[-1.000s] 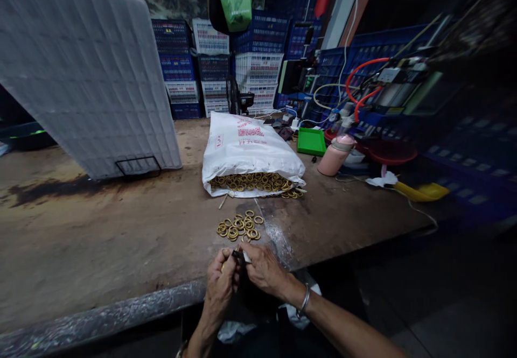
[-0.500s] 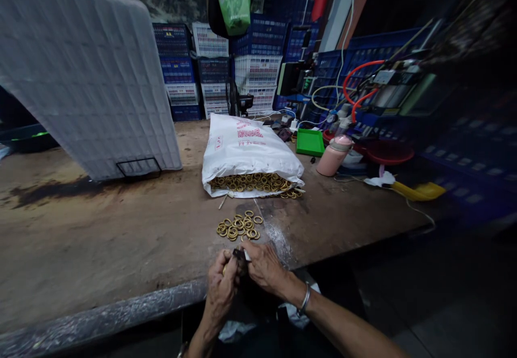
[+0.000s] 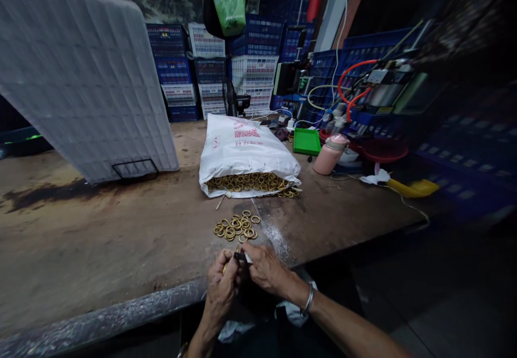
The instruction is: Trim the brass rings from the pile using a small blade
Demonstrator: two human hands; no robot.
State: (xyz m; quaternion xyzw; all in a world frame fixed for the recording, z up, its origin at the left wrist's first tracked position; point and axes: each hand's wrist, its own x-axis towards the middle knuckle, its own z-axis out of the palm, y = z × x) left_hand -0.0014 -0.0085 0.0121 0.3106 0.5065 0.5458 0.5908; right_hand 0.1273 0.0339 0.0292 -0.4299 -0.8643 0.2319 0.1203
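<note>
Close together at the table's front edge, my two hands are both closed. My left hand (image 3: 219, 282) grips a brass-coloured ring (image 3: 225, 268), which shows between its fingers. My right hand (image 3: 267, 269) pinches a small dark tool with a white part (image 3: 242, 257); its exact kind is hard to make out. The tool's dark end meets the fingers of my left hand. Just beyond my fingertips lies a loose pile of similar rings (image 3: 230, 232). Farther back, a white woven sack (image 3: 248, 156) lies on its side, its mouth facing me and full of rings.
A tall pale padded panel (image 3: 100, 83) stands at left on a black wire stand (image 3: 135, 168). To the right are a green tray (image 3: 307, 141), a pink bottle (image 3: 329, 156), a red dish (image 3: 383, 151) and a yellow scoop (image 3: 414, 188). Stacked crates (image 3: 254, 70) line the back.
The view has shifted slightly, so the table things sit a little further left. My hands keep their hold near the same spot, and a ring's edge now shows by the dark tool.
</note>
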